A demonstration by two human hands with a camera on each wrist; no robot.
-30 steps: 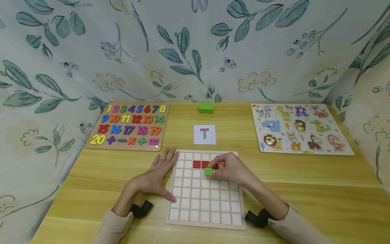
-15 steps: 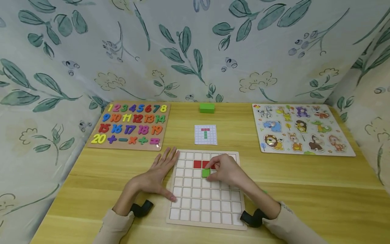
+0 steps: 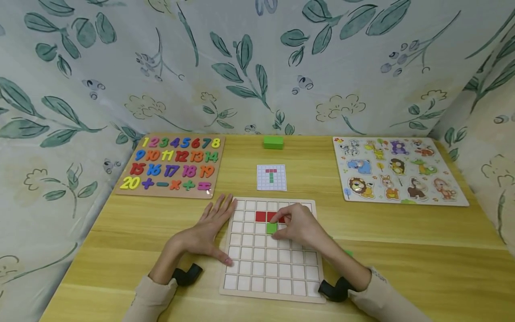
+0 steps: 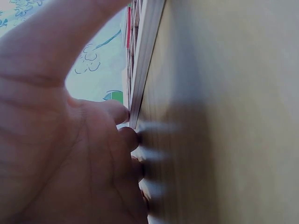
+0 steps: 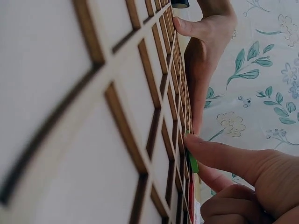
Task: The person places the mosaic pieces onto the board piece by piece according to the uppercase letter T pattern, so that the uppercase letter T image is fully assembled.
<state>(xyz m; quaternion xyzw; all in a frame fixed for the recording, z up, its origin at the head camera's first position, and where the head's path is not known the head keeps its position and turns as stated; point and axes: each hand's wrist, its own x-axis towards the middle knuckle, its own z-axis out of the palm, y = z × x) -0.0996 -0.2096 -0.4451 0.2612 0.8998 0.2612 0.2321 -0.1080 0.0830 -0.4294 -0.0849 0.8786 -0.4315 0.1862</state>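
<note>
A wooden grid board [image 3: 257, 295] with white cells lies in front of me. Its second row holds red tiles [image 3: 260, 217], partly covered by my right hand [image 3: 299, 226]. Between thumb and index finger, that hand pinches a green square tile [image 3: 272, 228] at the cell under the middle red one. In the right wrist view the green tile [image 5: 192, 161] stands slightly proud of the grid at the thumb tip. My left hand [image 3: 203, 235] lies along the board's left edge, fingers straight and spread, thumb touching the frame.
Beyond the board lies a pattern card [image 3: 271, 178], with a green block [image 3: 273, 142] behind it. A number puzzle [image 3: 170, 165] is at the back left, an animal puzzle [image 3: 398, 172] at the back right. Green pieces [image 3: 348, 253] show beside the right forearm.
My right hand has shifted slightly left and down with the green tile, which now lines up with the cell below the middle red tile. The left hand stays put.
</note>
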